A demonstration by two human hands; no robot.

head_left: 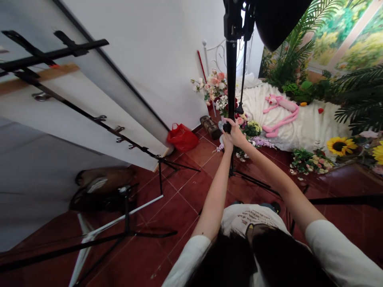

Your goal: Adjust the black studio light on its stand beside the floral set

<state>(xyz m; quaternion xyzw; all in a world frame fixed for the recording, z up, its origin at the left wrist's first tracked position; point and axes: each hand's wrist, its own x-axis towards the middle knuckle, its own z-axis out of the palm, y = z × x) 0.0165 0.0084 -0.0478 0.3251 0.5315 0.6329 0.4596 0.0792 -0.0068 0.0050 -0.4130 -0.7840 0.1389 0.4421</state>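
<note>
A black light stand (pixel 231 79) rises upright in front of me, and a dark lamp head (pixel 281 20) sits at its top. My right hand (pixel 236 132) is closed around the pole at a black locking knob (pixel 227 127). Just below and to the left, my left hand (pixel 227 141) is closed against the same part of the stand, touching my right hand. Its fingertips are partly hidden. A black cable with a plug (pixel 239 108) hangs beside the pole, just above my hands. The stand's legs (pixel 254 180) spread over the tiled floor.
At the left, a black backdrop stand (pixel 74 107) with clamps holds a white sheet (pixel 98 127). Tripod legs (pixel 128 231) cross the floor there. A red bag (pixel 182 137) rests by the wall. Right of me lie white fabric (pixel 317 123), a pink plush toy (pixel 283 105) and artificial flowers (pixel 341 146).
</note>
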